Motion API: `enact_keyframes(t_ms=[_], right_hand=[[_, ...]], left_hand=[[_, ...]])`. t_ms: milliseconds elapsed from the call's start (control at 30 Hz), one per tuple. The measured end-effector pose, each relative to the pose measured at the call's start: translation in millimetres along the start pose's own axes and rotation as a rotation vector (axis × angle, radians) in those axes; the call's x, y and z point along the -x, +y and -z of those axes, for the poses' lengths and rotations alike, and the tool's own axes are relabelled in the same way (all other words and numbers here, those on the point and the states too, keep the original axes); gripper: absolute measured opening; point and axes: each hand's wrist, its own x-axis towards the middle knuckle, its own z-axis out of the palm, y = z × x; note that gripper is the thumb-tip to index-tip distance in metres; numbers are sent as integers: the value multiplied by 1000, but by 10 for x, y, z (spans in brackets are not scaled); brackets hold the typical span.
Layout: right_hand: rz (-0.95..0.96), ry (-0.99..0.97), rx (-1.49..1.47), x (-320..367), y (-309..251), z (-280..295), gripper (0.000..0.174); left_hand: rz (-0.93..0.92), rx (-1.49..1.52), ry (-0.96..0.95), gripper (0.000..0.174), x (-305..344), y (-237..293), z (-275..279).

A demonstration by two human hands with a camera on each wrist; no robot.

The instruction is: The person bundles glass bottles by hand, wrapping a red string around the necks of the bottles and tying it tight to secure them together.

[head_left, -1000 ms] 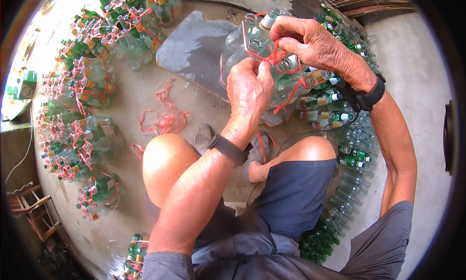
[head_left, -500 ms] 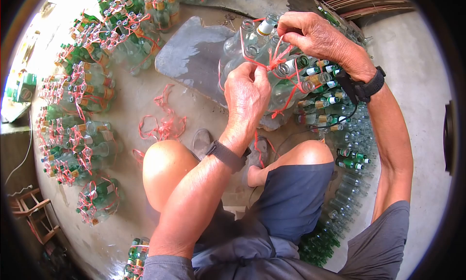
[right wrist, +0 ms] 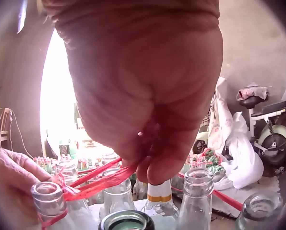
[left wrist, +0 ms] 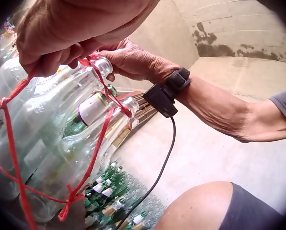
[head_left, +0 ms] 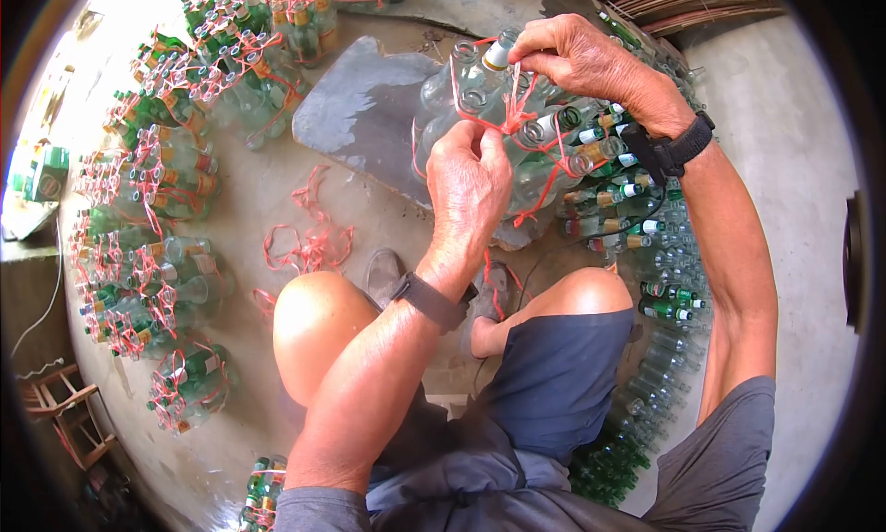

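Several glass bottles (head_left: 544,177) stand bunched on a grey stone slab (head_left: 346,107), with red plastic twine (head_left: 513,117) around their necks. Above them my right hand (head_left: 591,71) pinches raised strands between thumb and fingers; in the right wrist view those strands (right wrist: 102,184) run from its fingertips toward the left. My left hand (head_left: 469,181) is at the near side of the bunch, pinching twine close to the knot. In the left wrist view the left hand (left wrist: 80,28), fingers curled, has red twine coming from beneath it. Its fingertips are partly hidden in the head view.
Tied bottle bundles (head_left: 175,177) line the floor on the left. Loose bottles (head_left: 669,301) stand in rows at the right. Loose twine (head_left: 309,237) lies on the floor before my knees. A cable (left wrist: 167,163) hangs from the right wrist camera, and a wooden stool (head_left: 69,407) is far left.
My right hand has moved up and slightly left, drawing the pinched strands upward from the knot. My left hand has shifted only slightly and keeps its pinch.
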Motion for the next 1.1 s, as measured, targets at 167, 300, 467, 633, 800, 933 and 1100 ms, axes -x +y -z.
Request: enact_keyframes(t_ms=[167, 300, 467, 633, 800, 933, 1100], right_hand=[[90, -15, 73, 14, 269, -64, 24], [20, 36, 64, -7, 127, -75, 24], [-11, -23, 77, -70, 177, -67, 23], [-348, -128, -62, -172, 19, -19, 22], [-405, -248, -167, -226, -23, 30, 22], [-442, -348, -142, -220, -90, 137, 24], [-422, -366, -165, -221, -6, 98, 25]], left_hand=[[-33, 23, 25, 22, 10, -38, -28], [5, 69, 7, 22, 27, -10, -36], [26, 36, 8, 22, 32, 6, -26], [19, 1, 30, 22, 33, 7, -4], [91, 11, 38, 25, 50, 57, 86], [84, -29, 44, 26, 29, 50, 136], [87, -96, 47, 26, 32, 15, 154]])
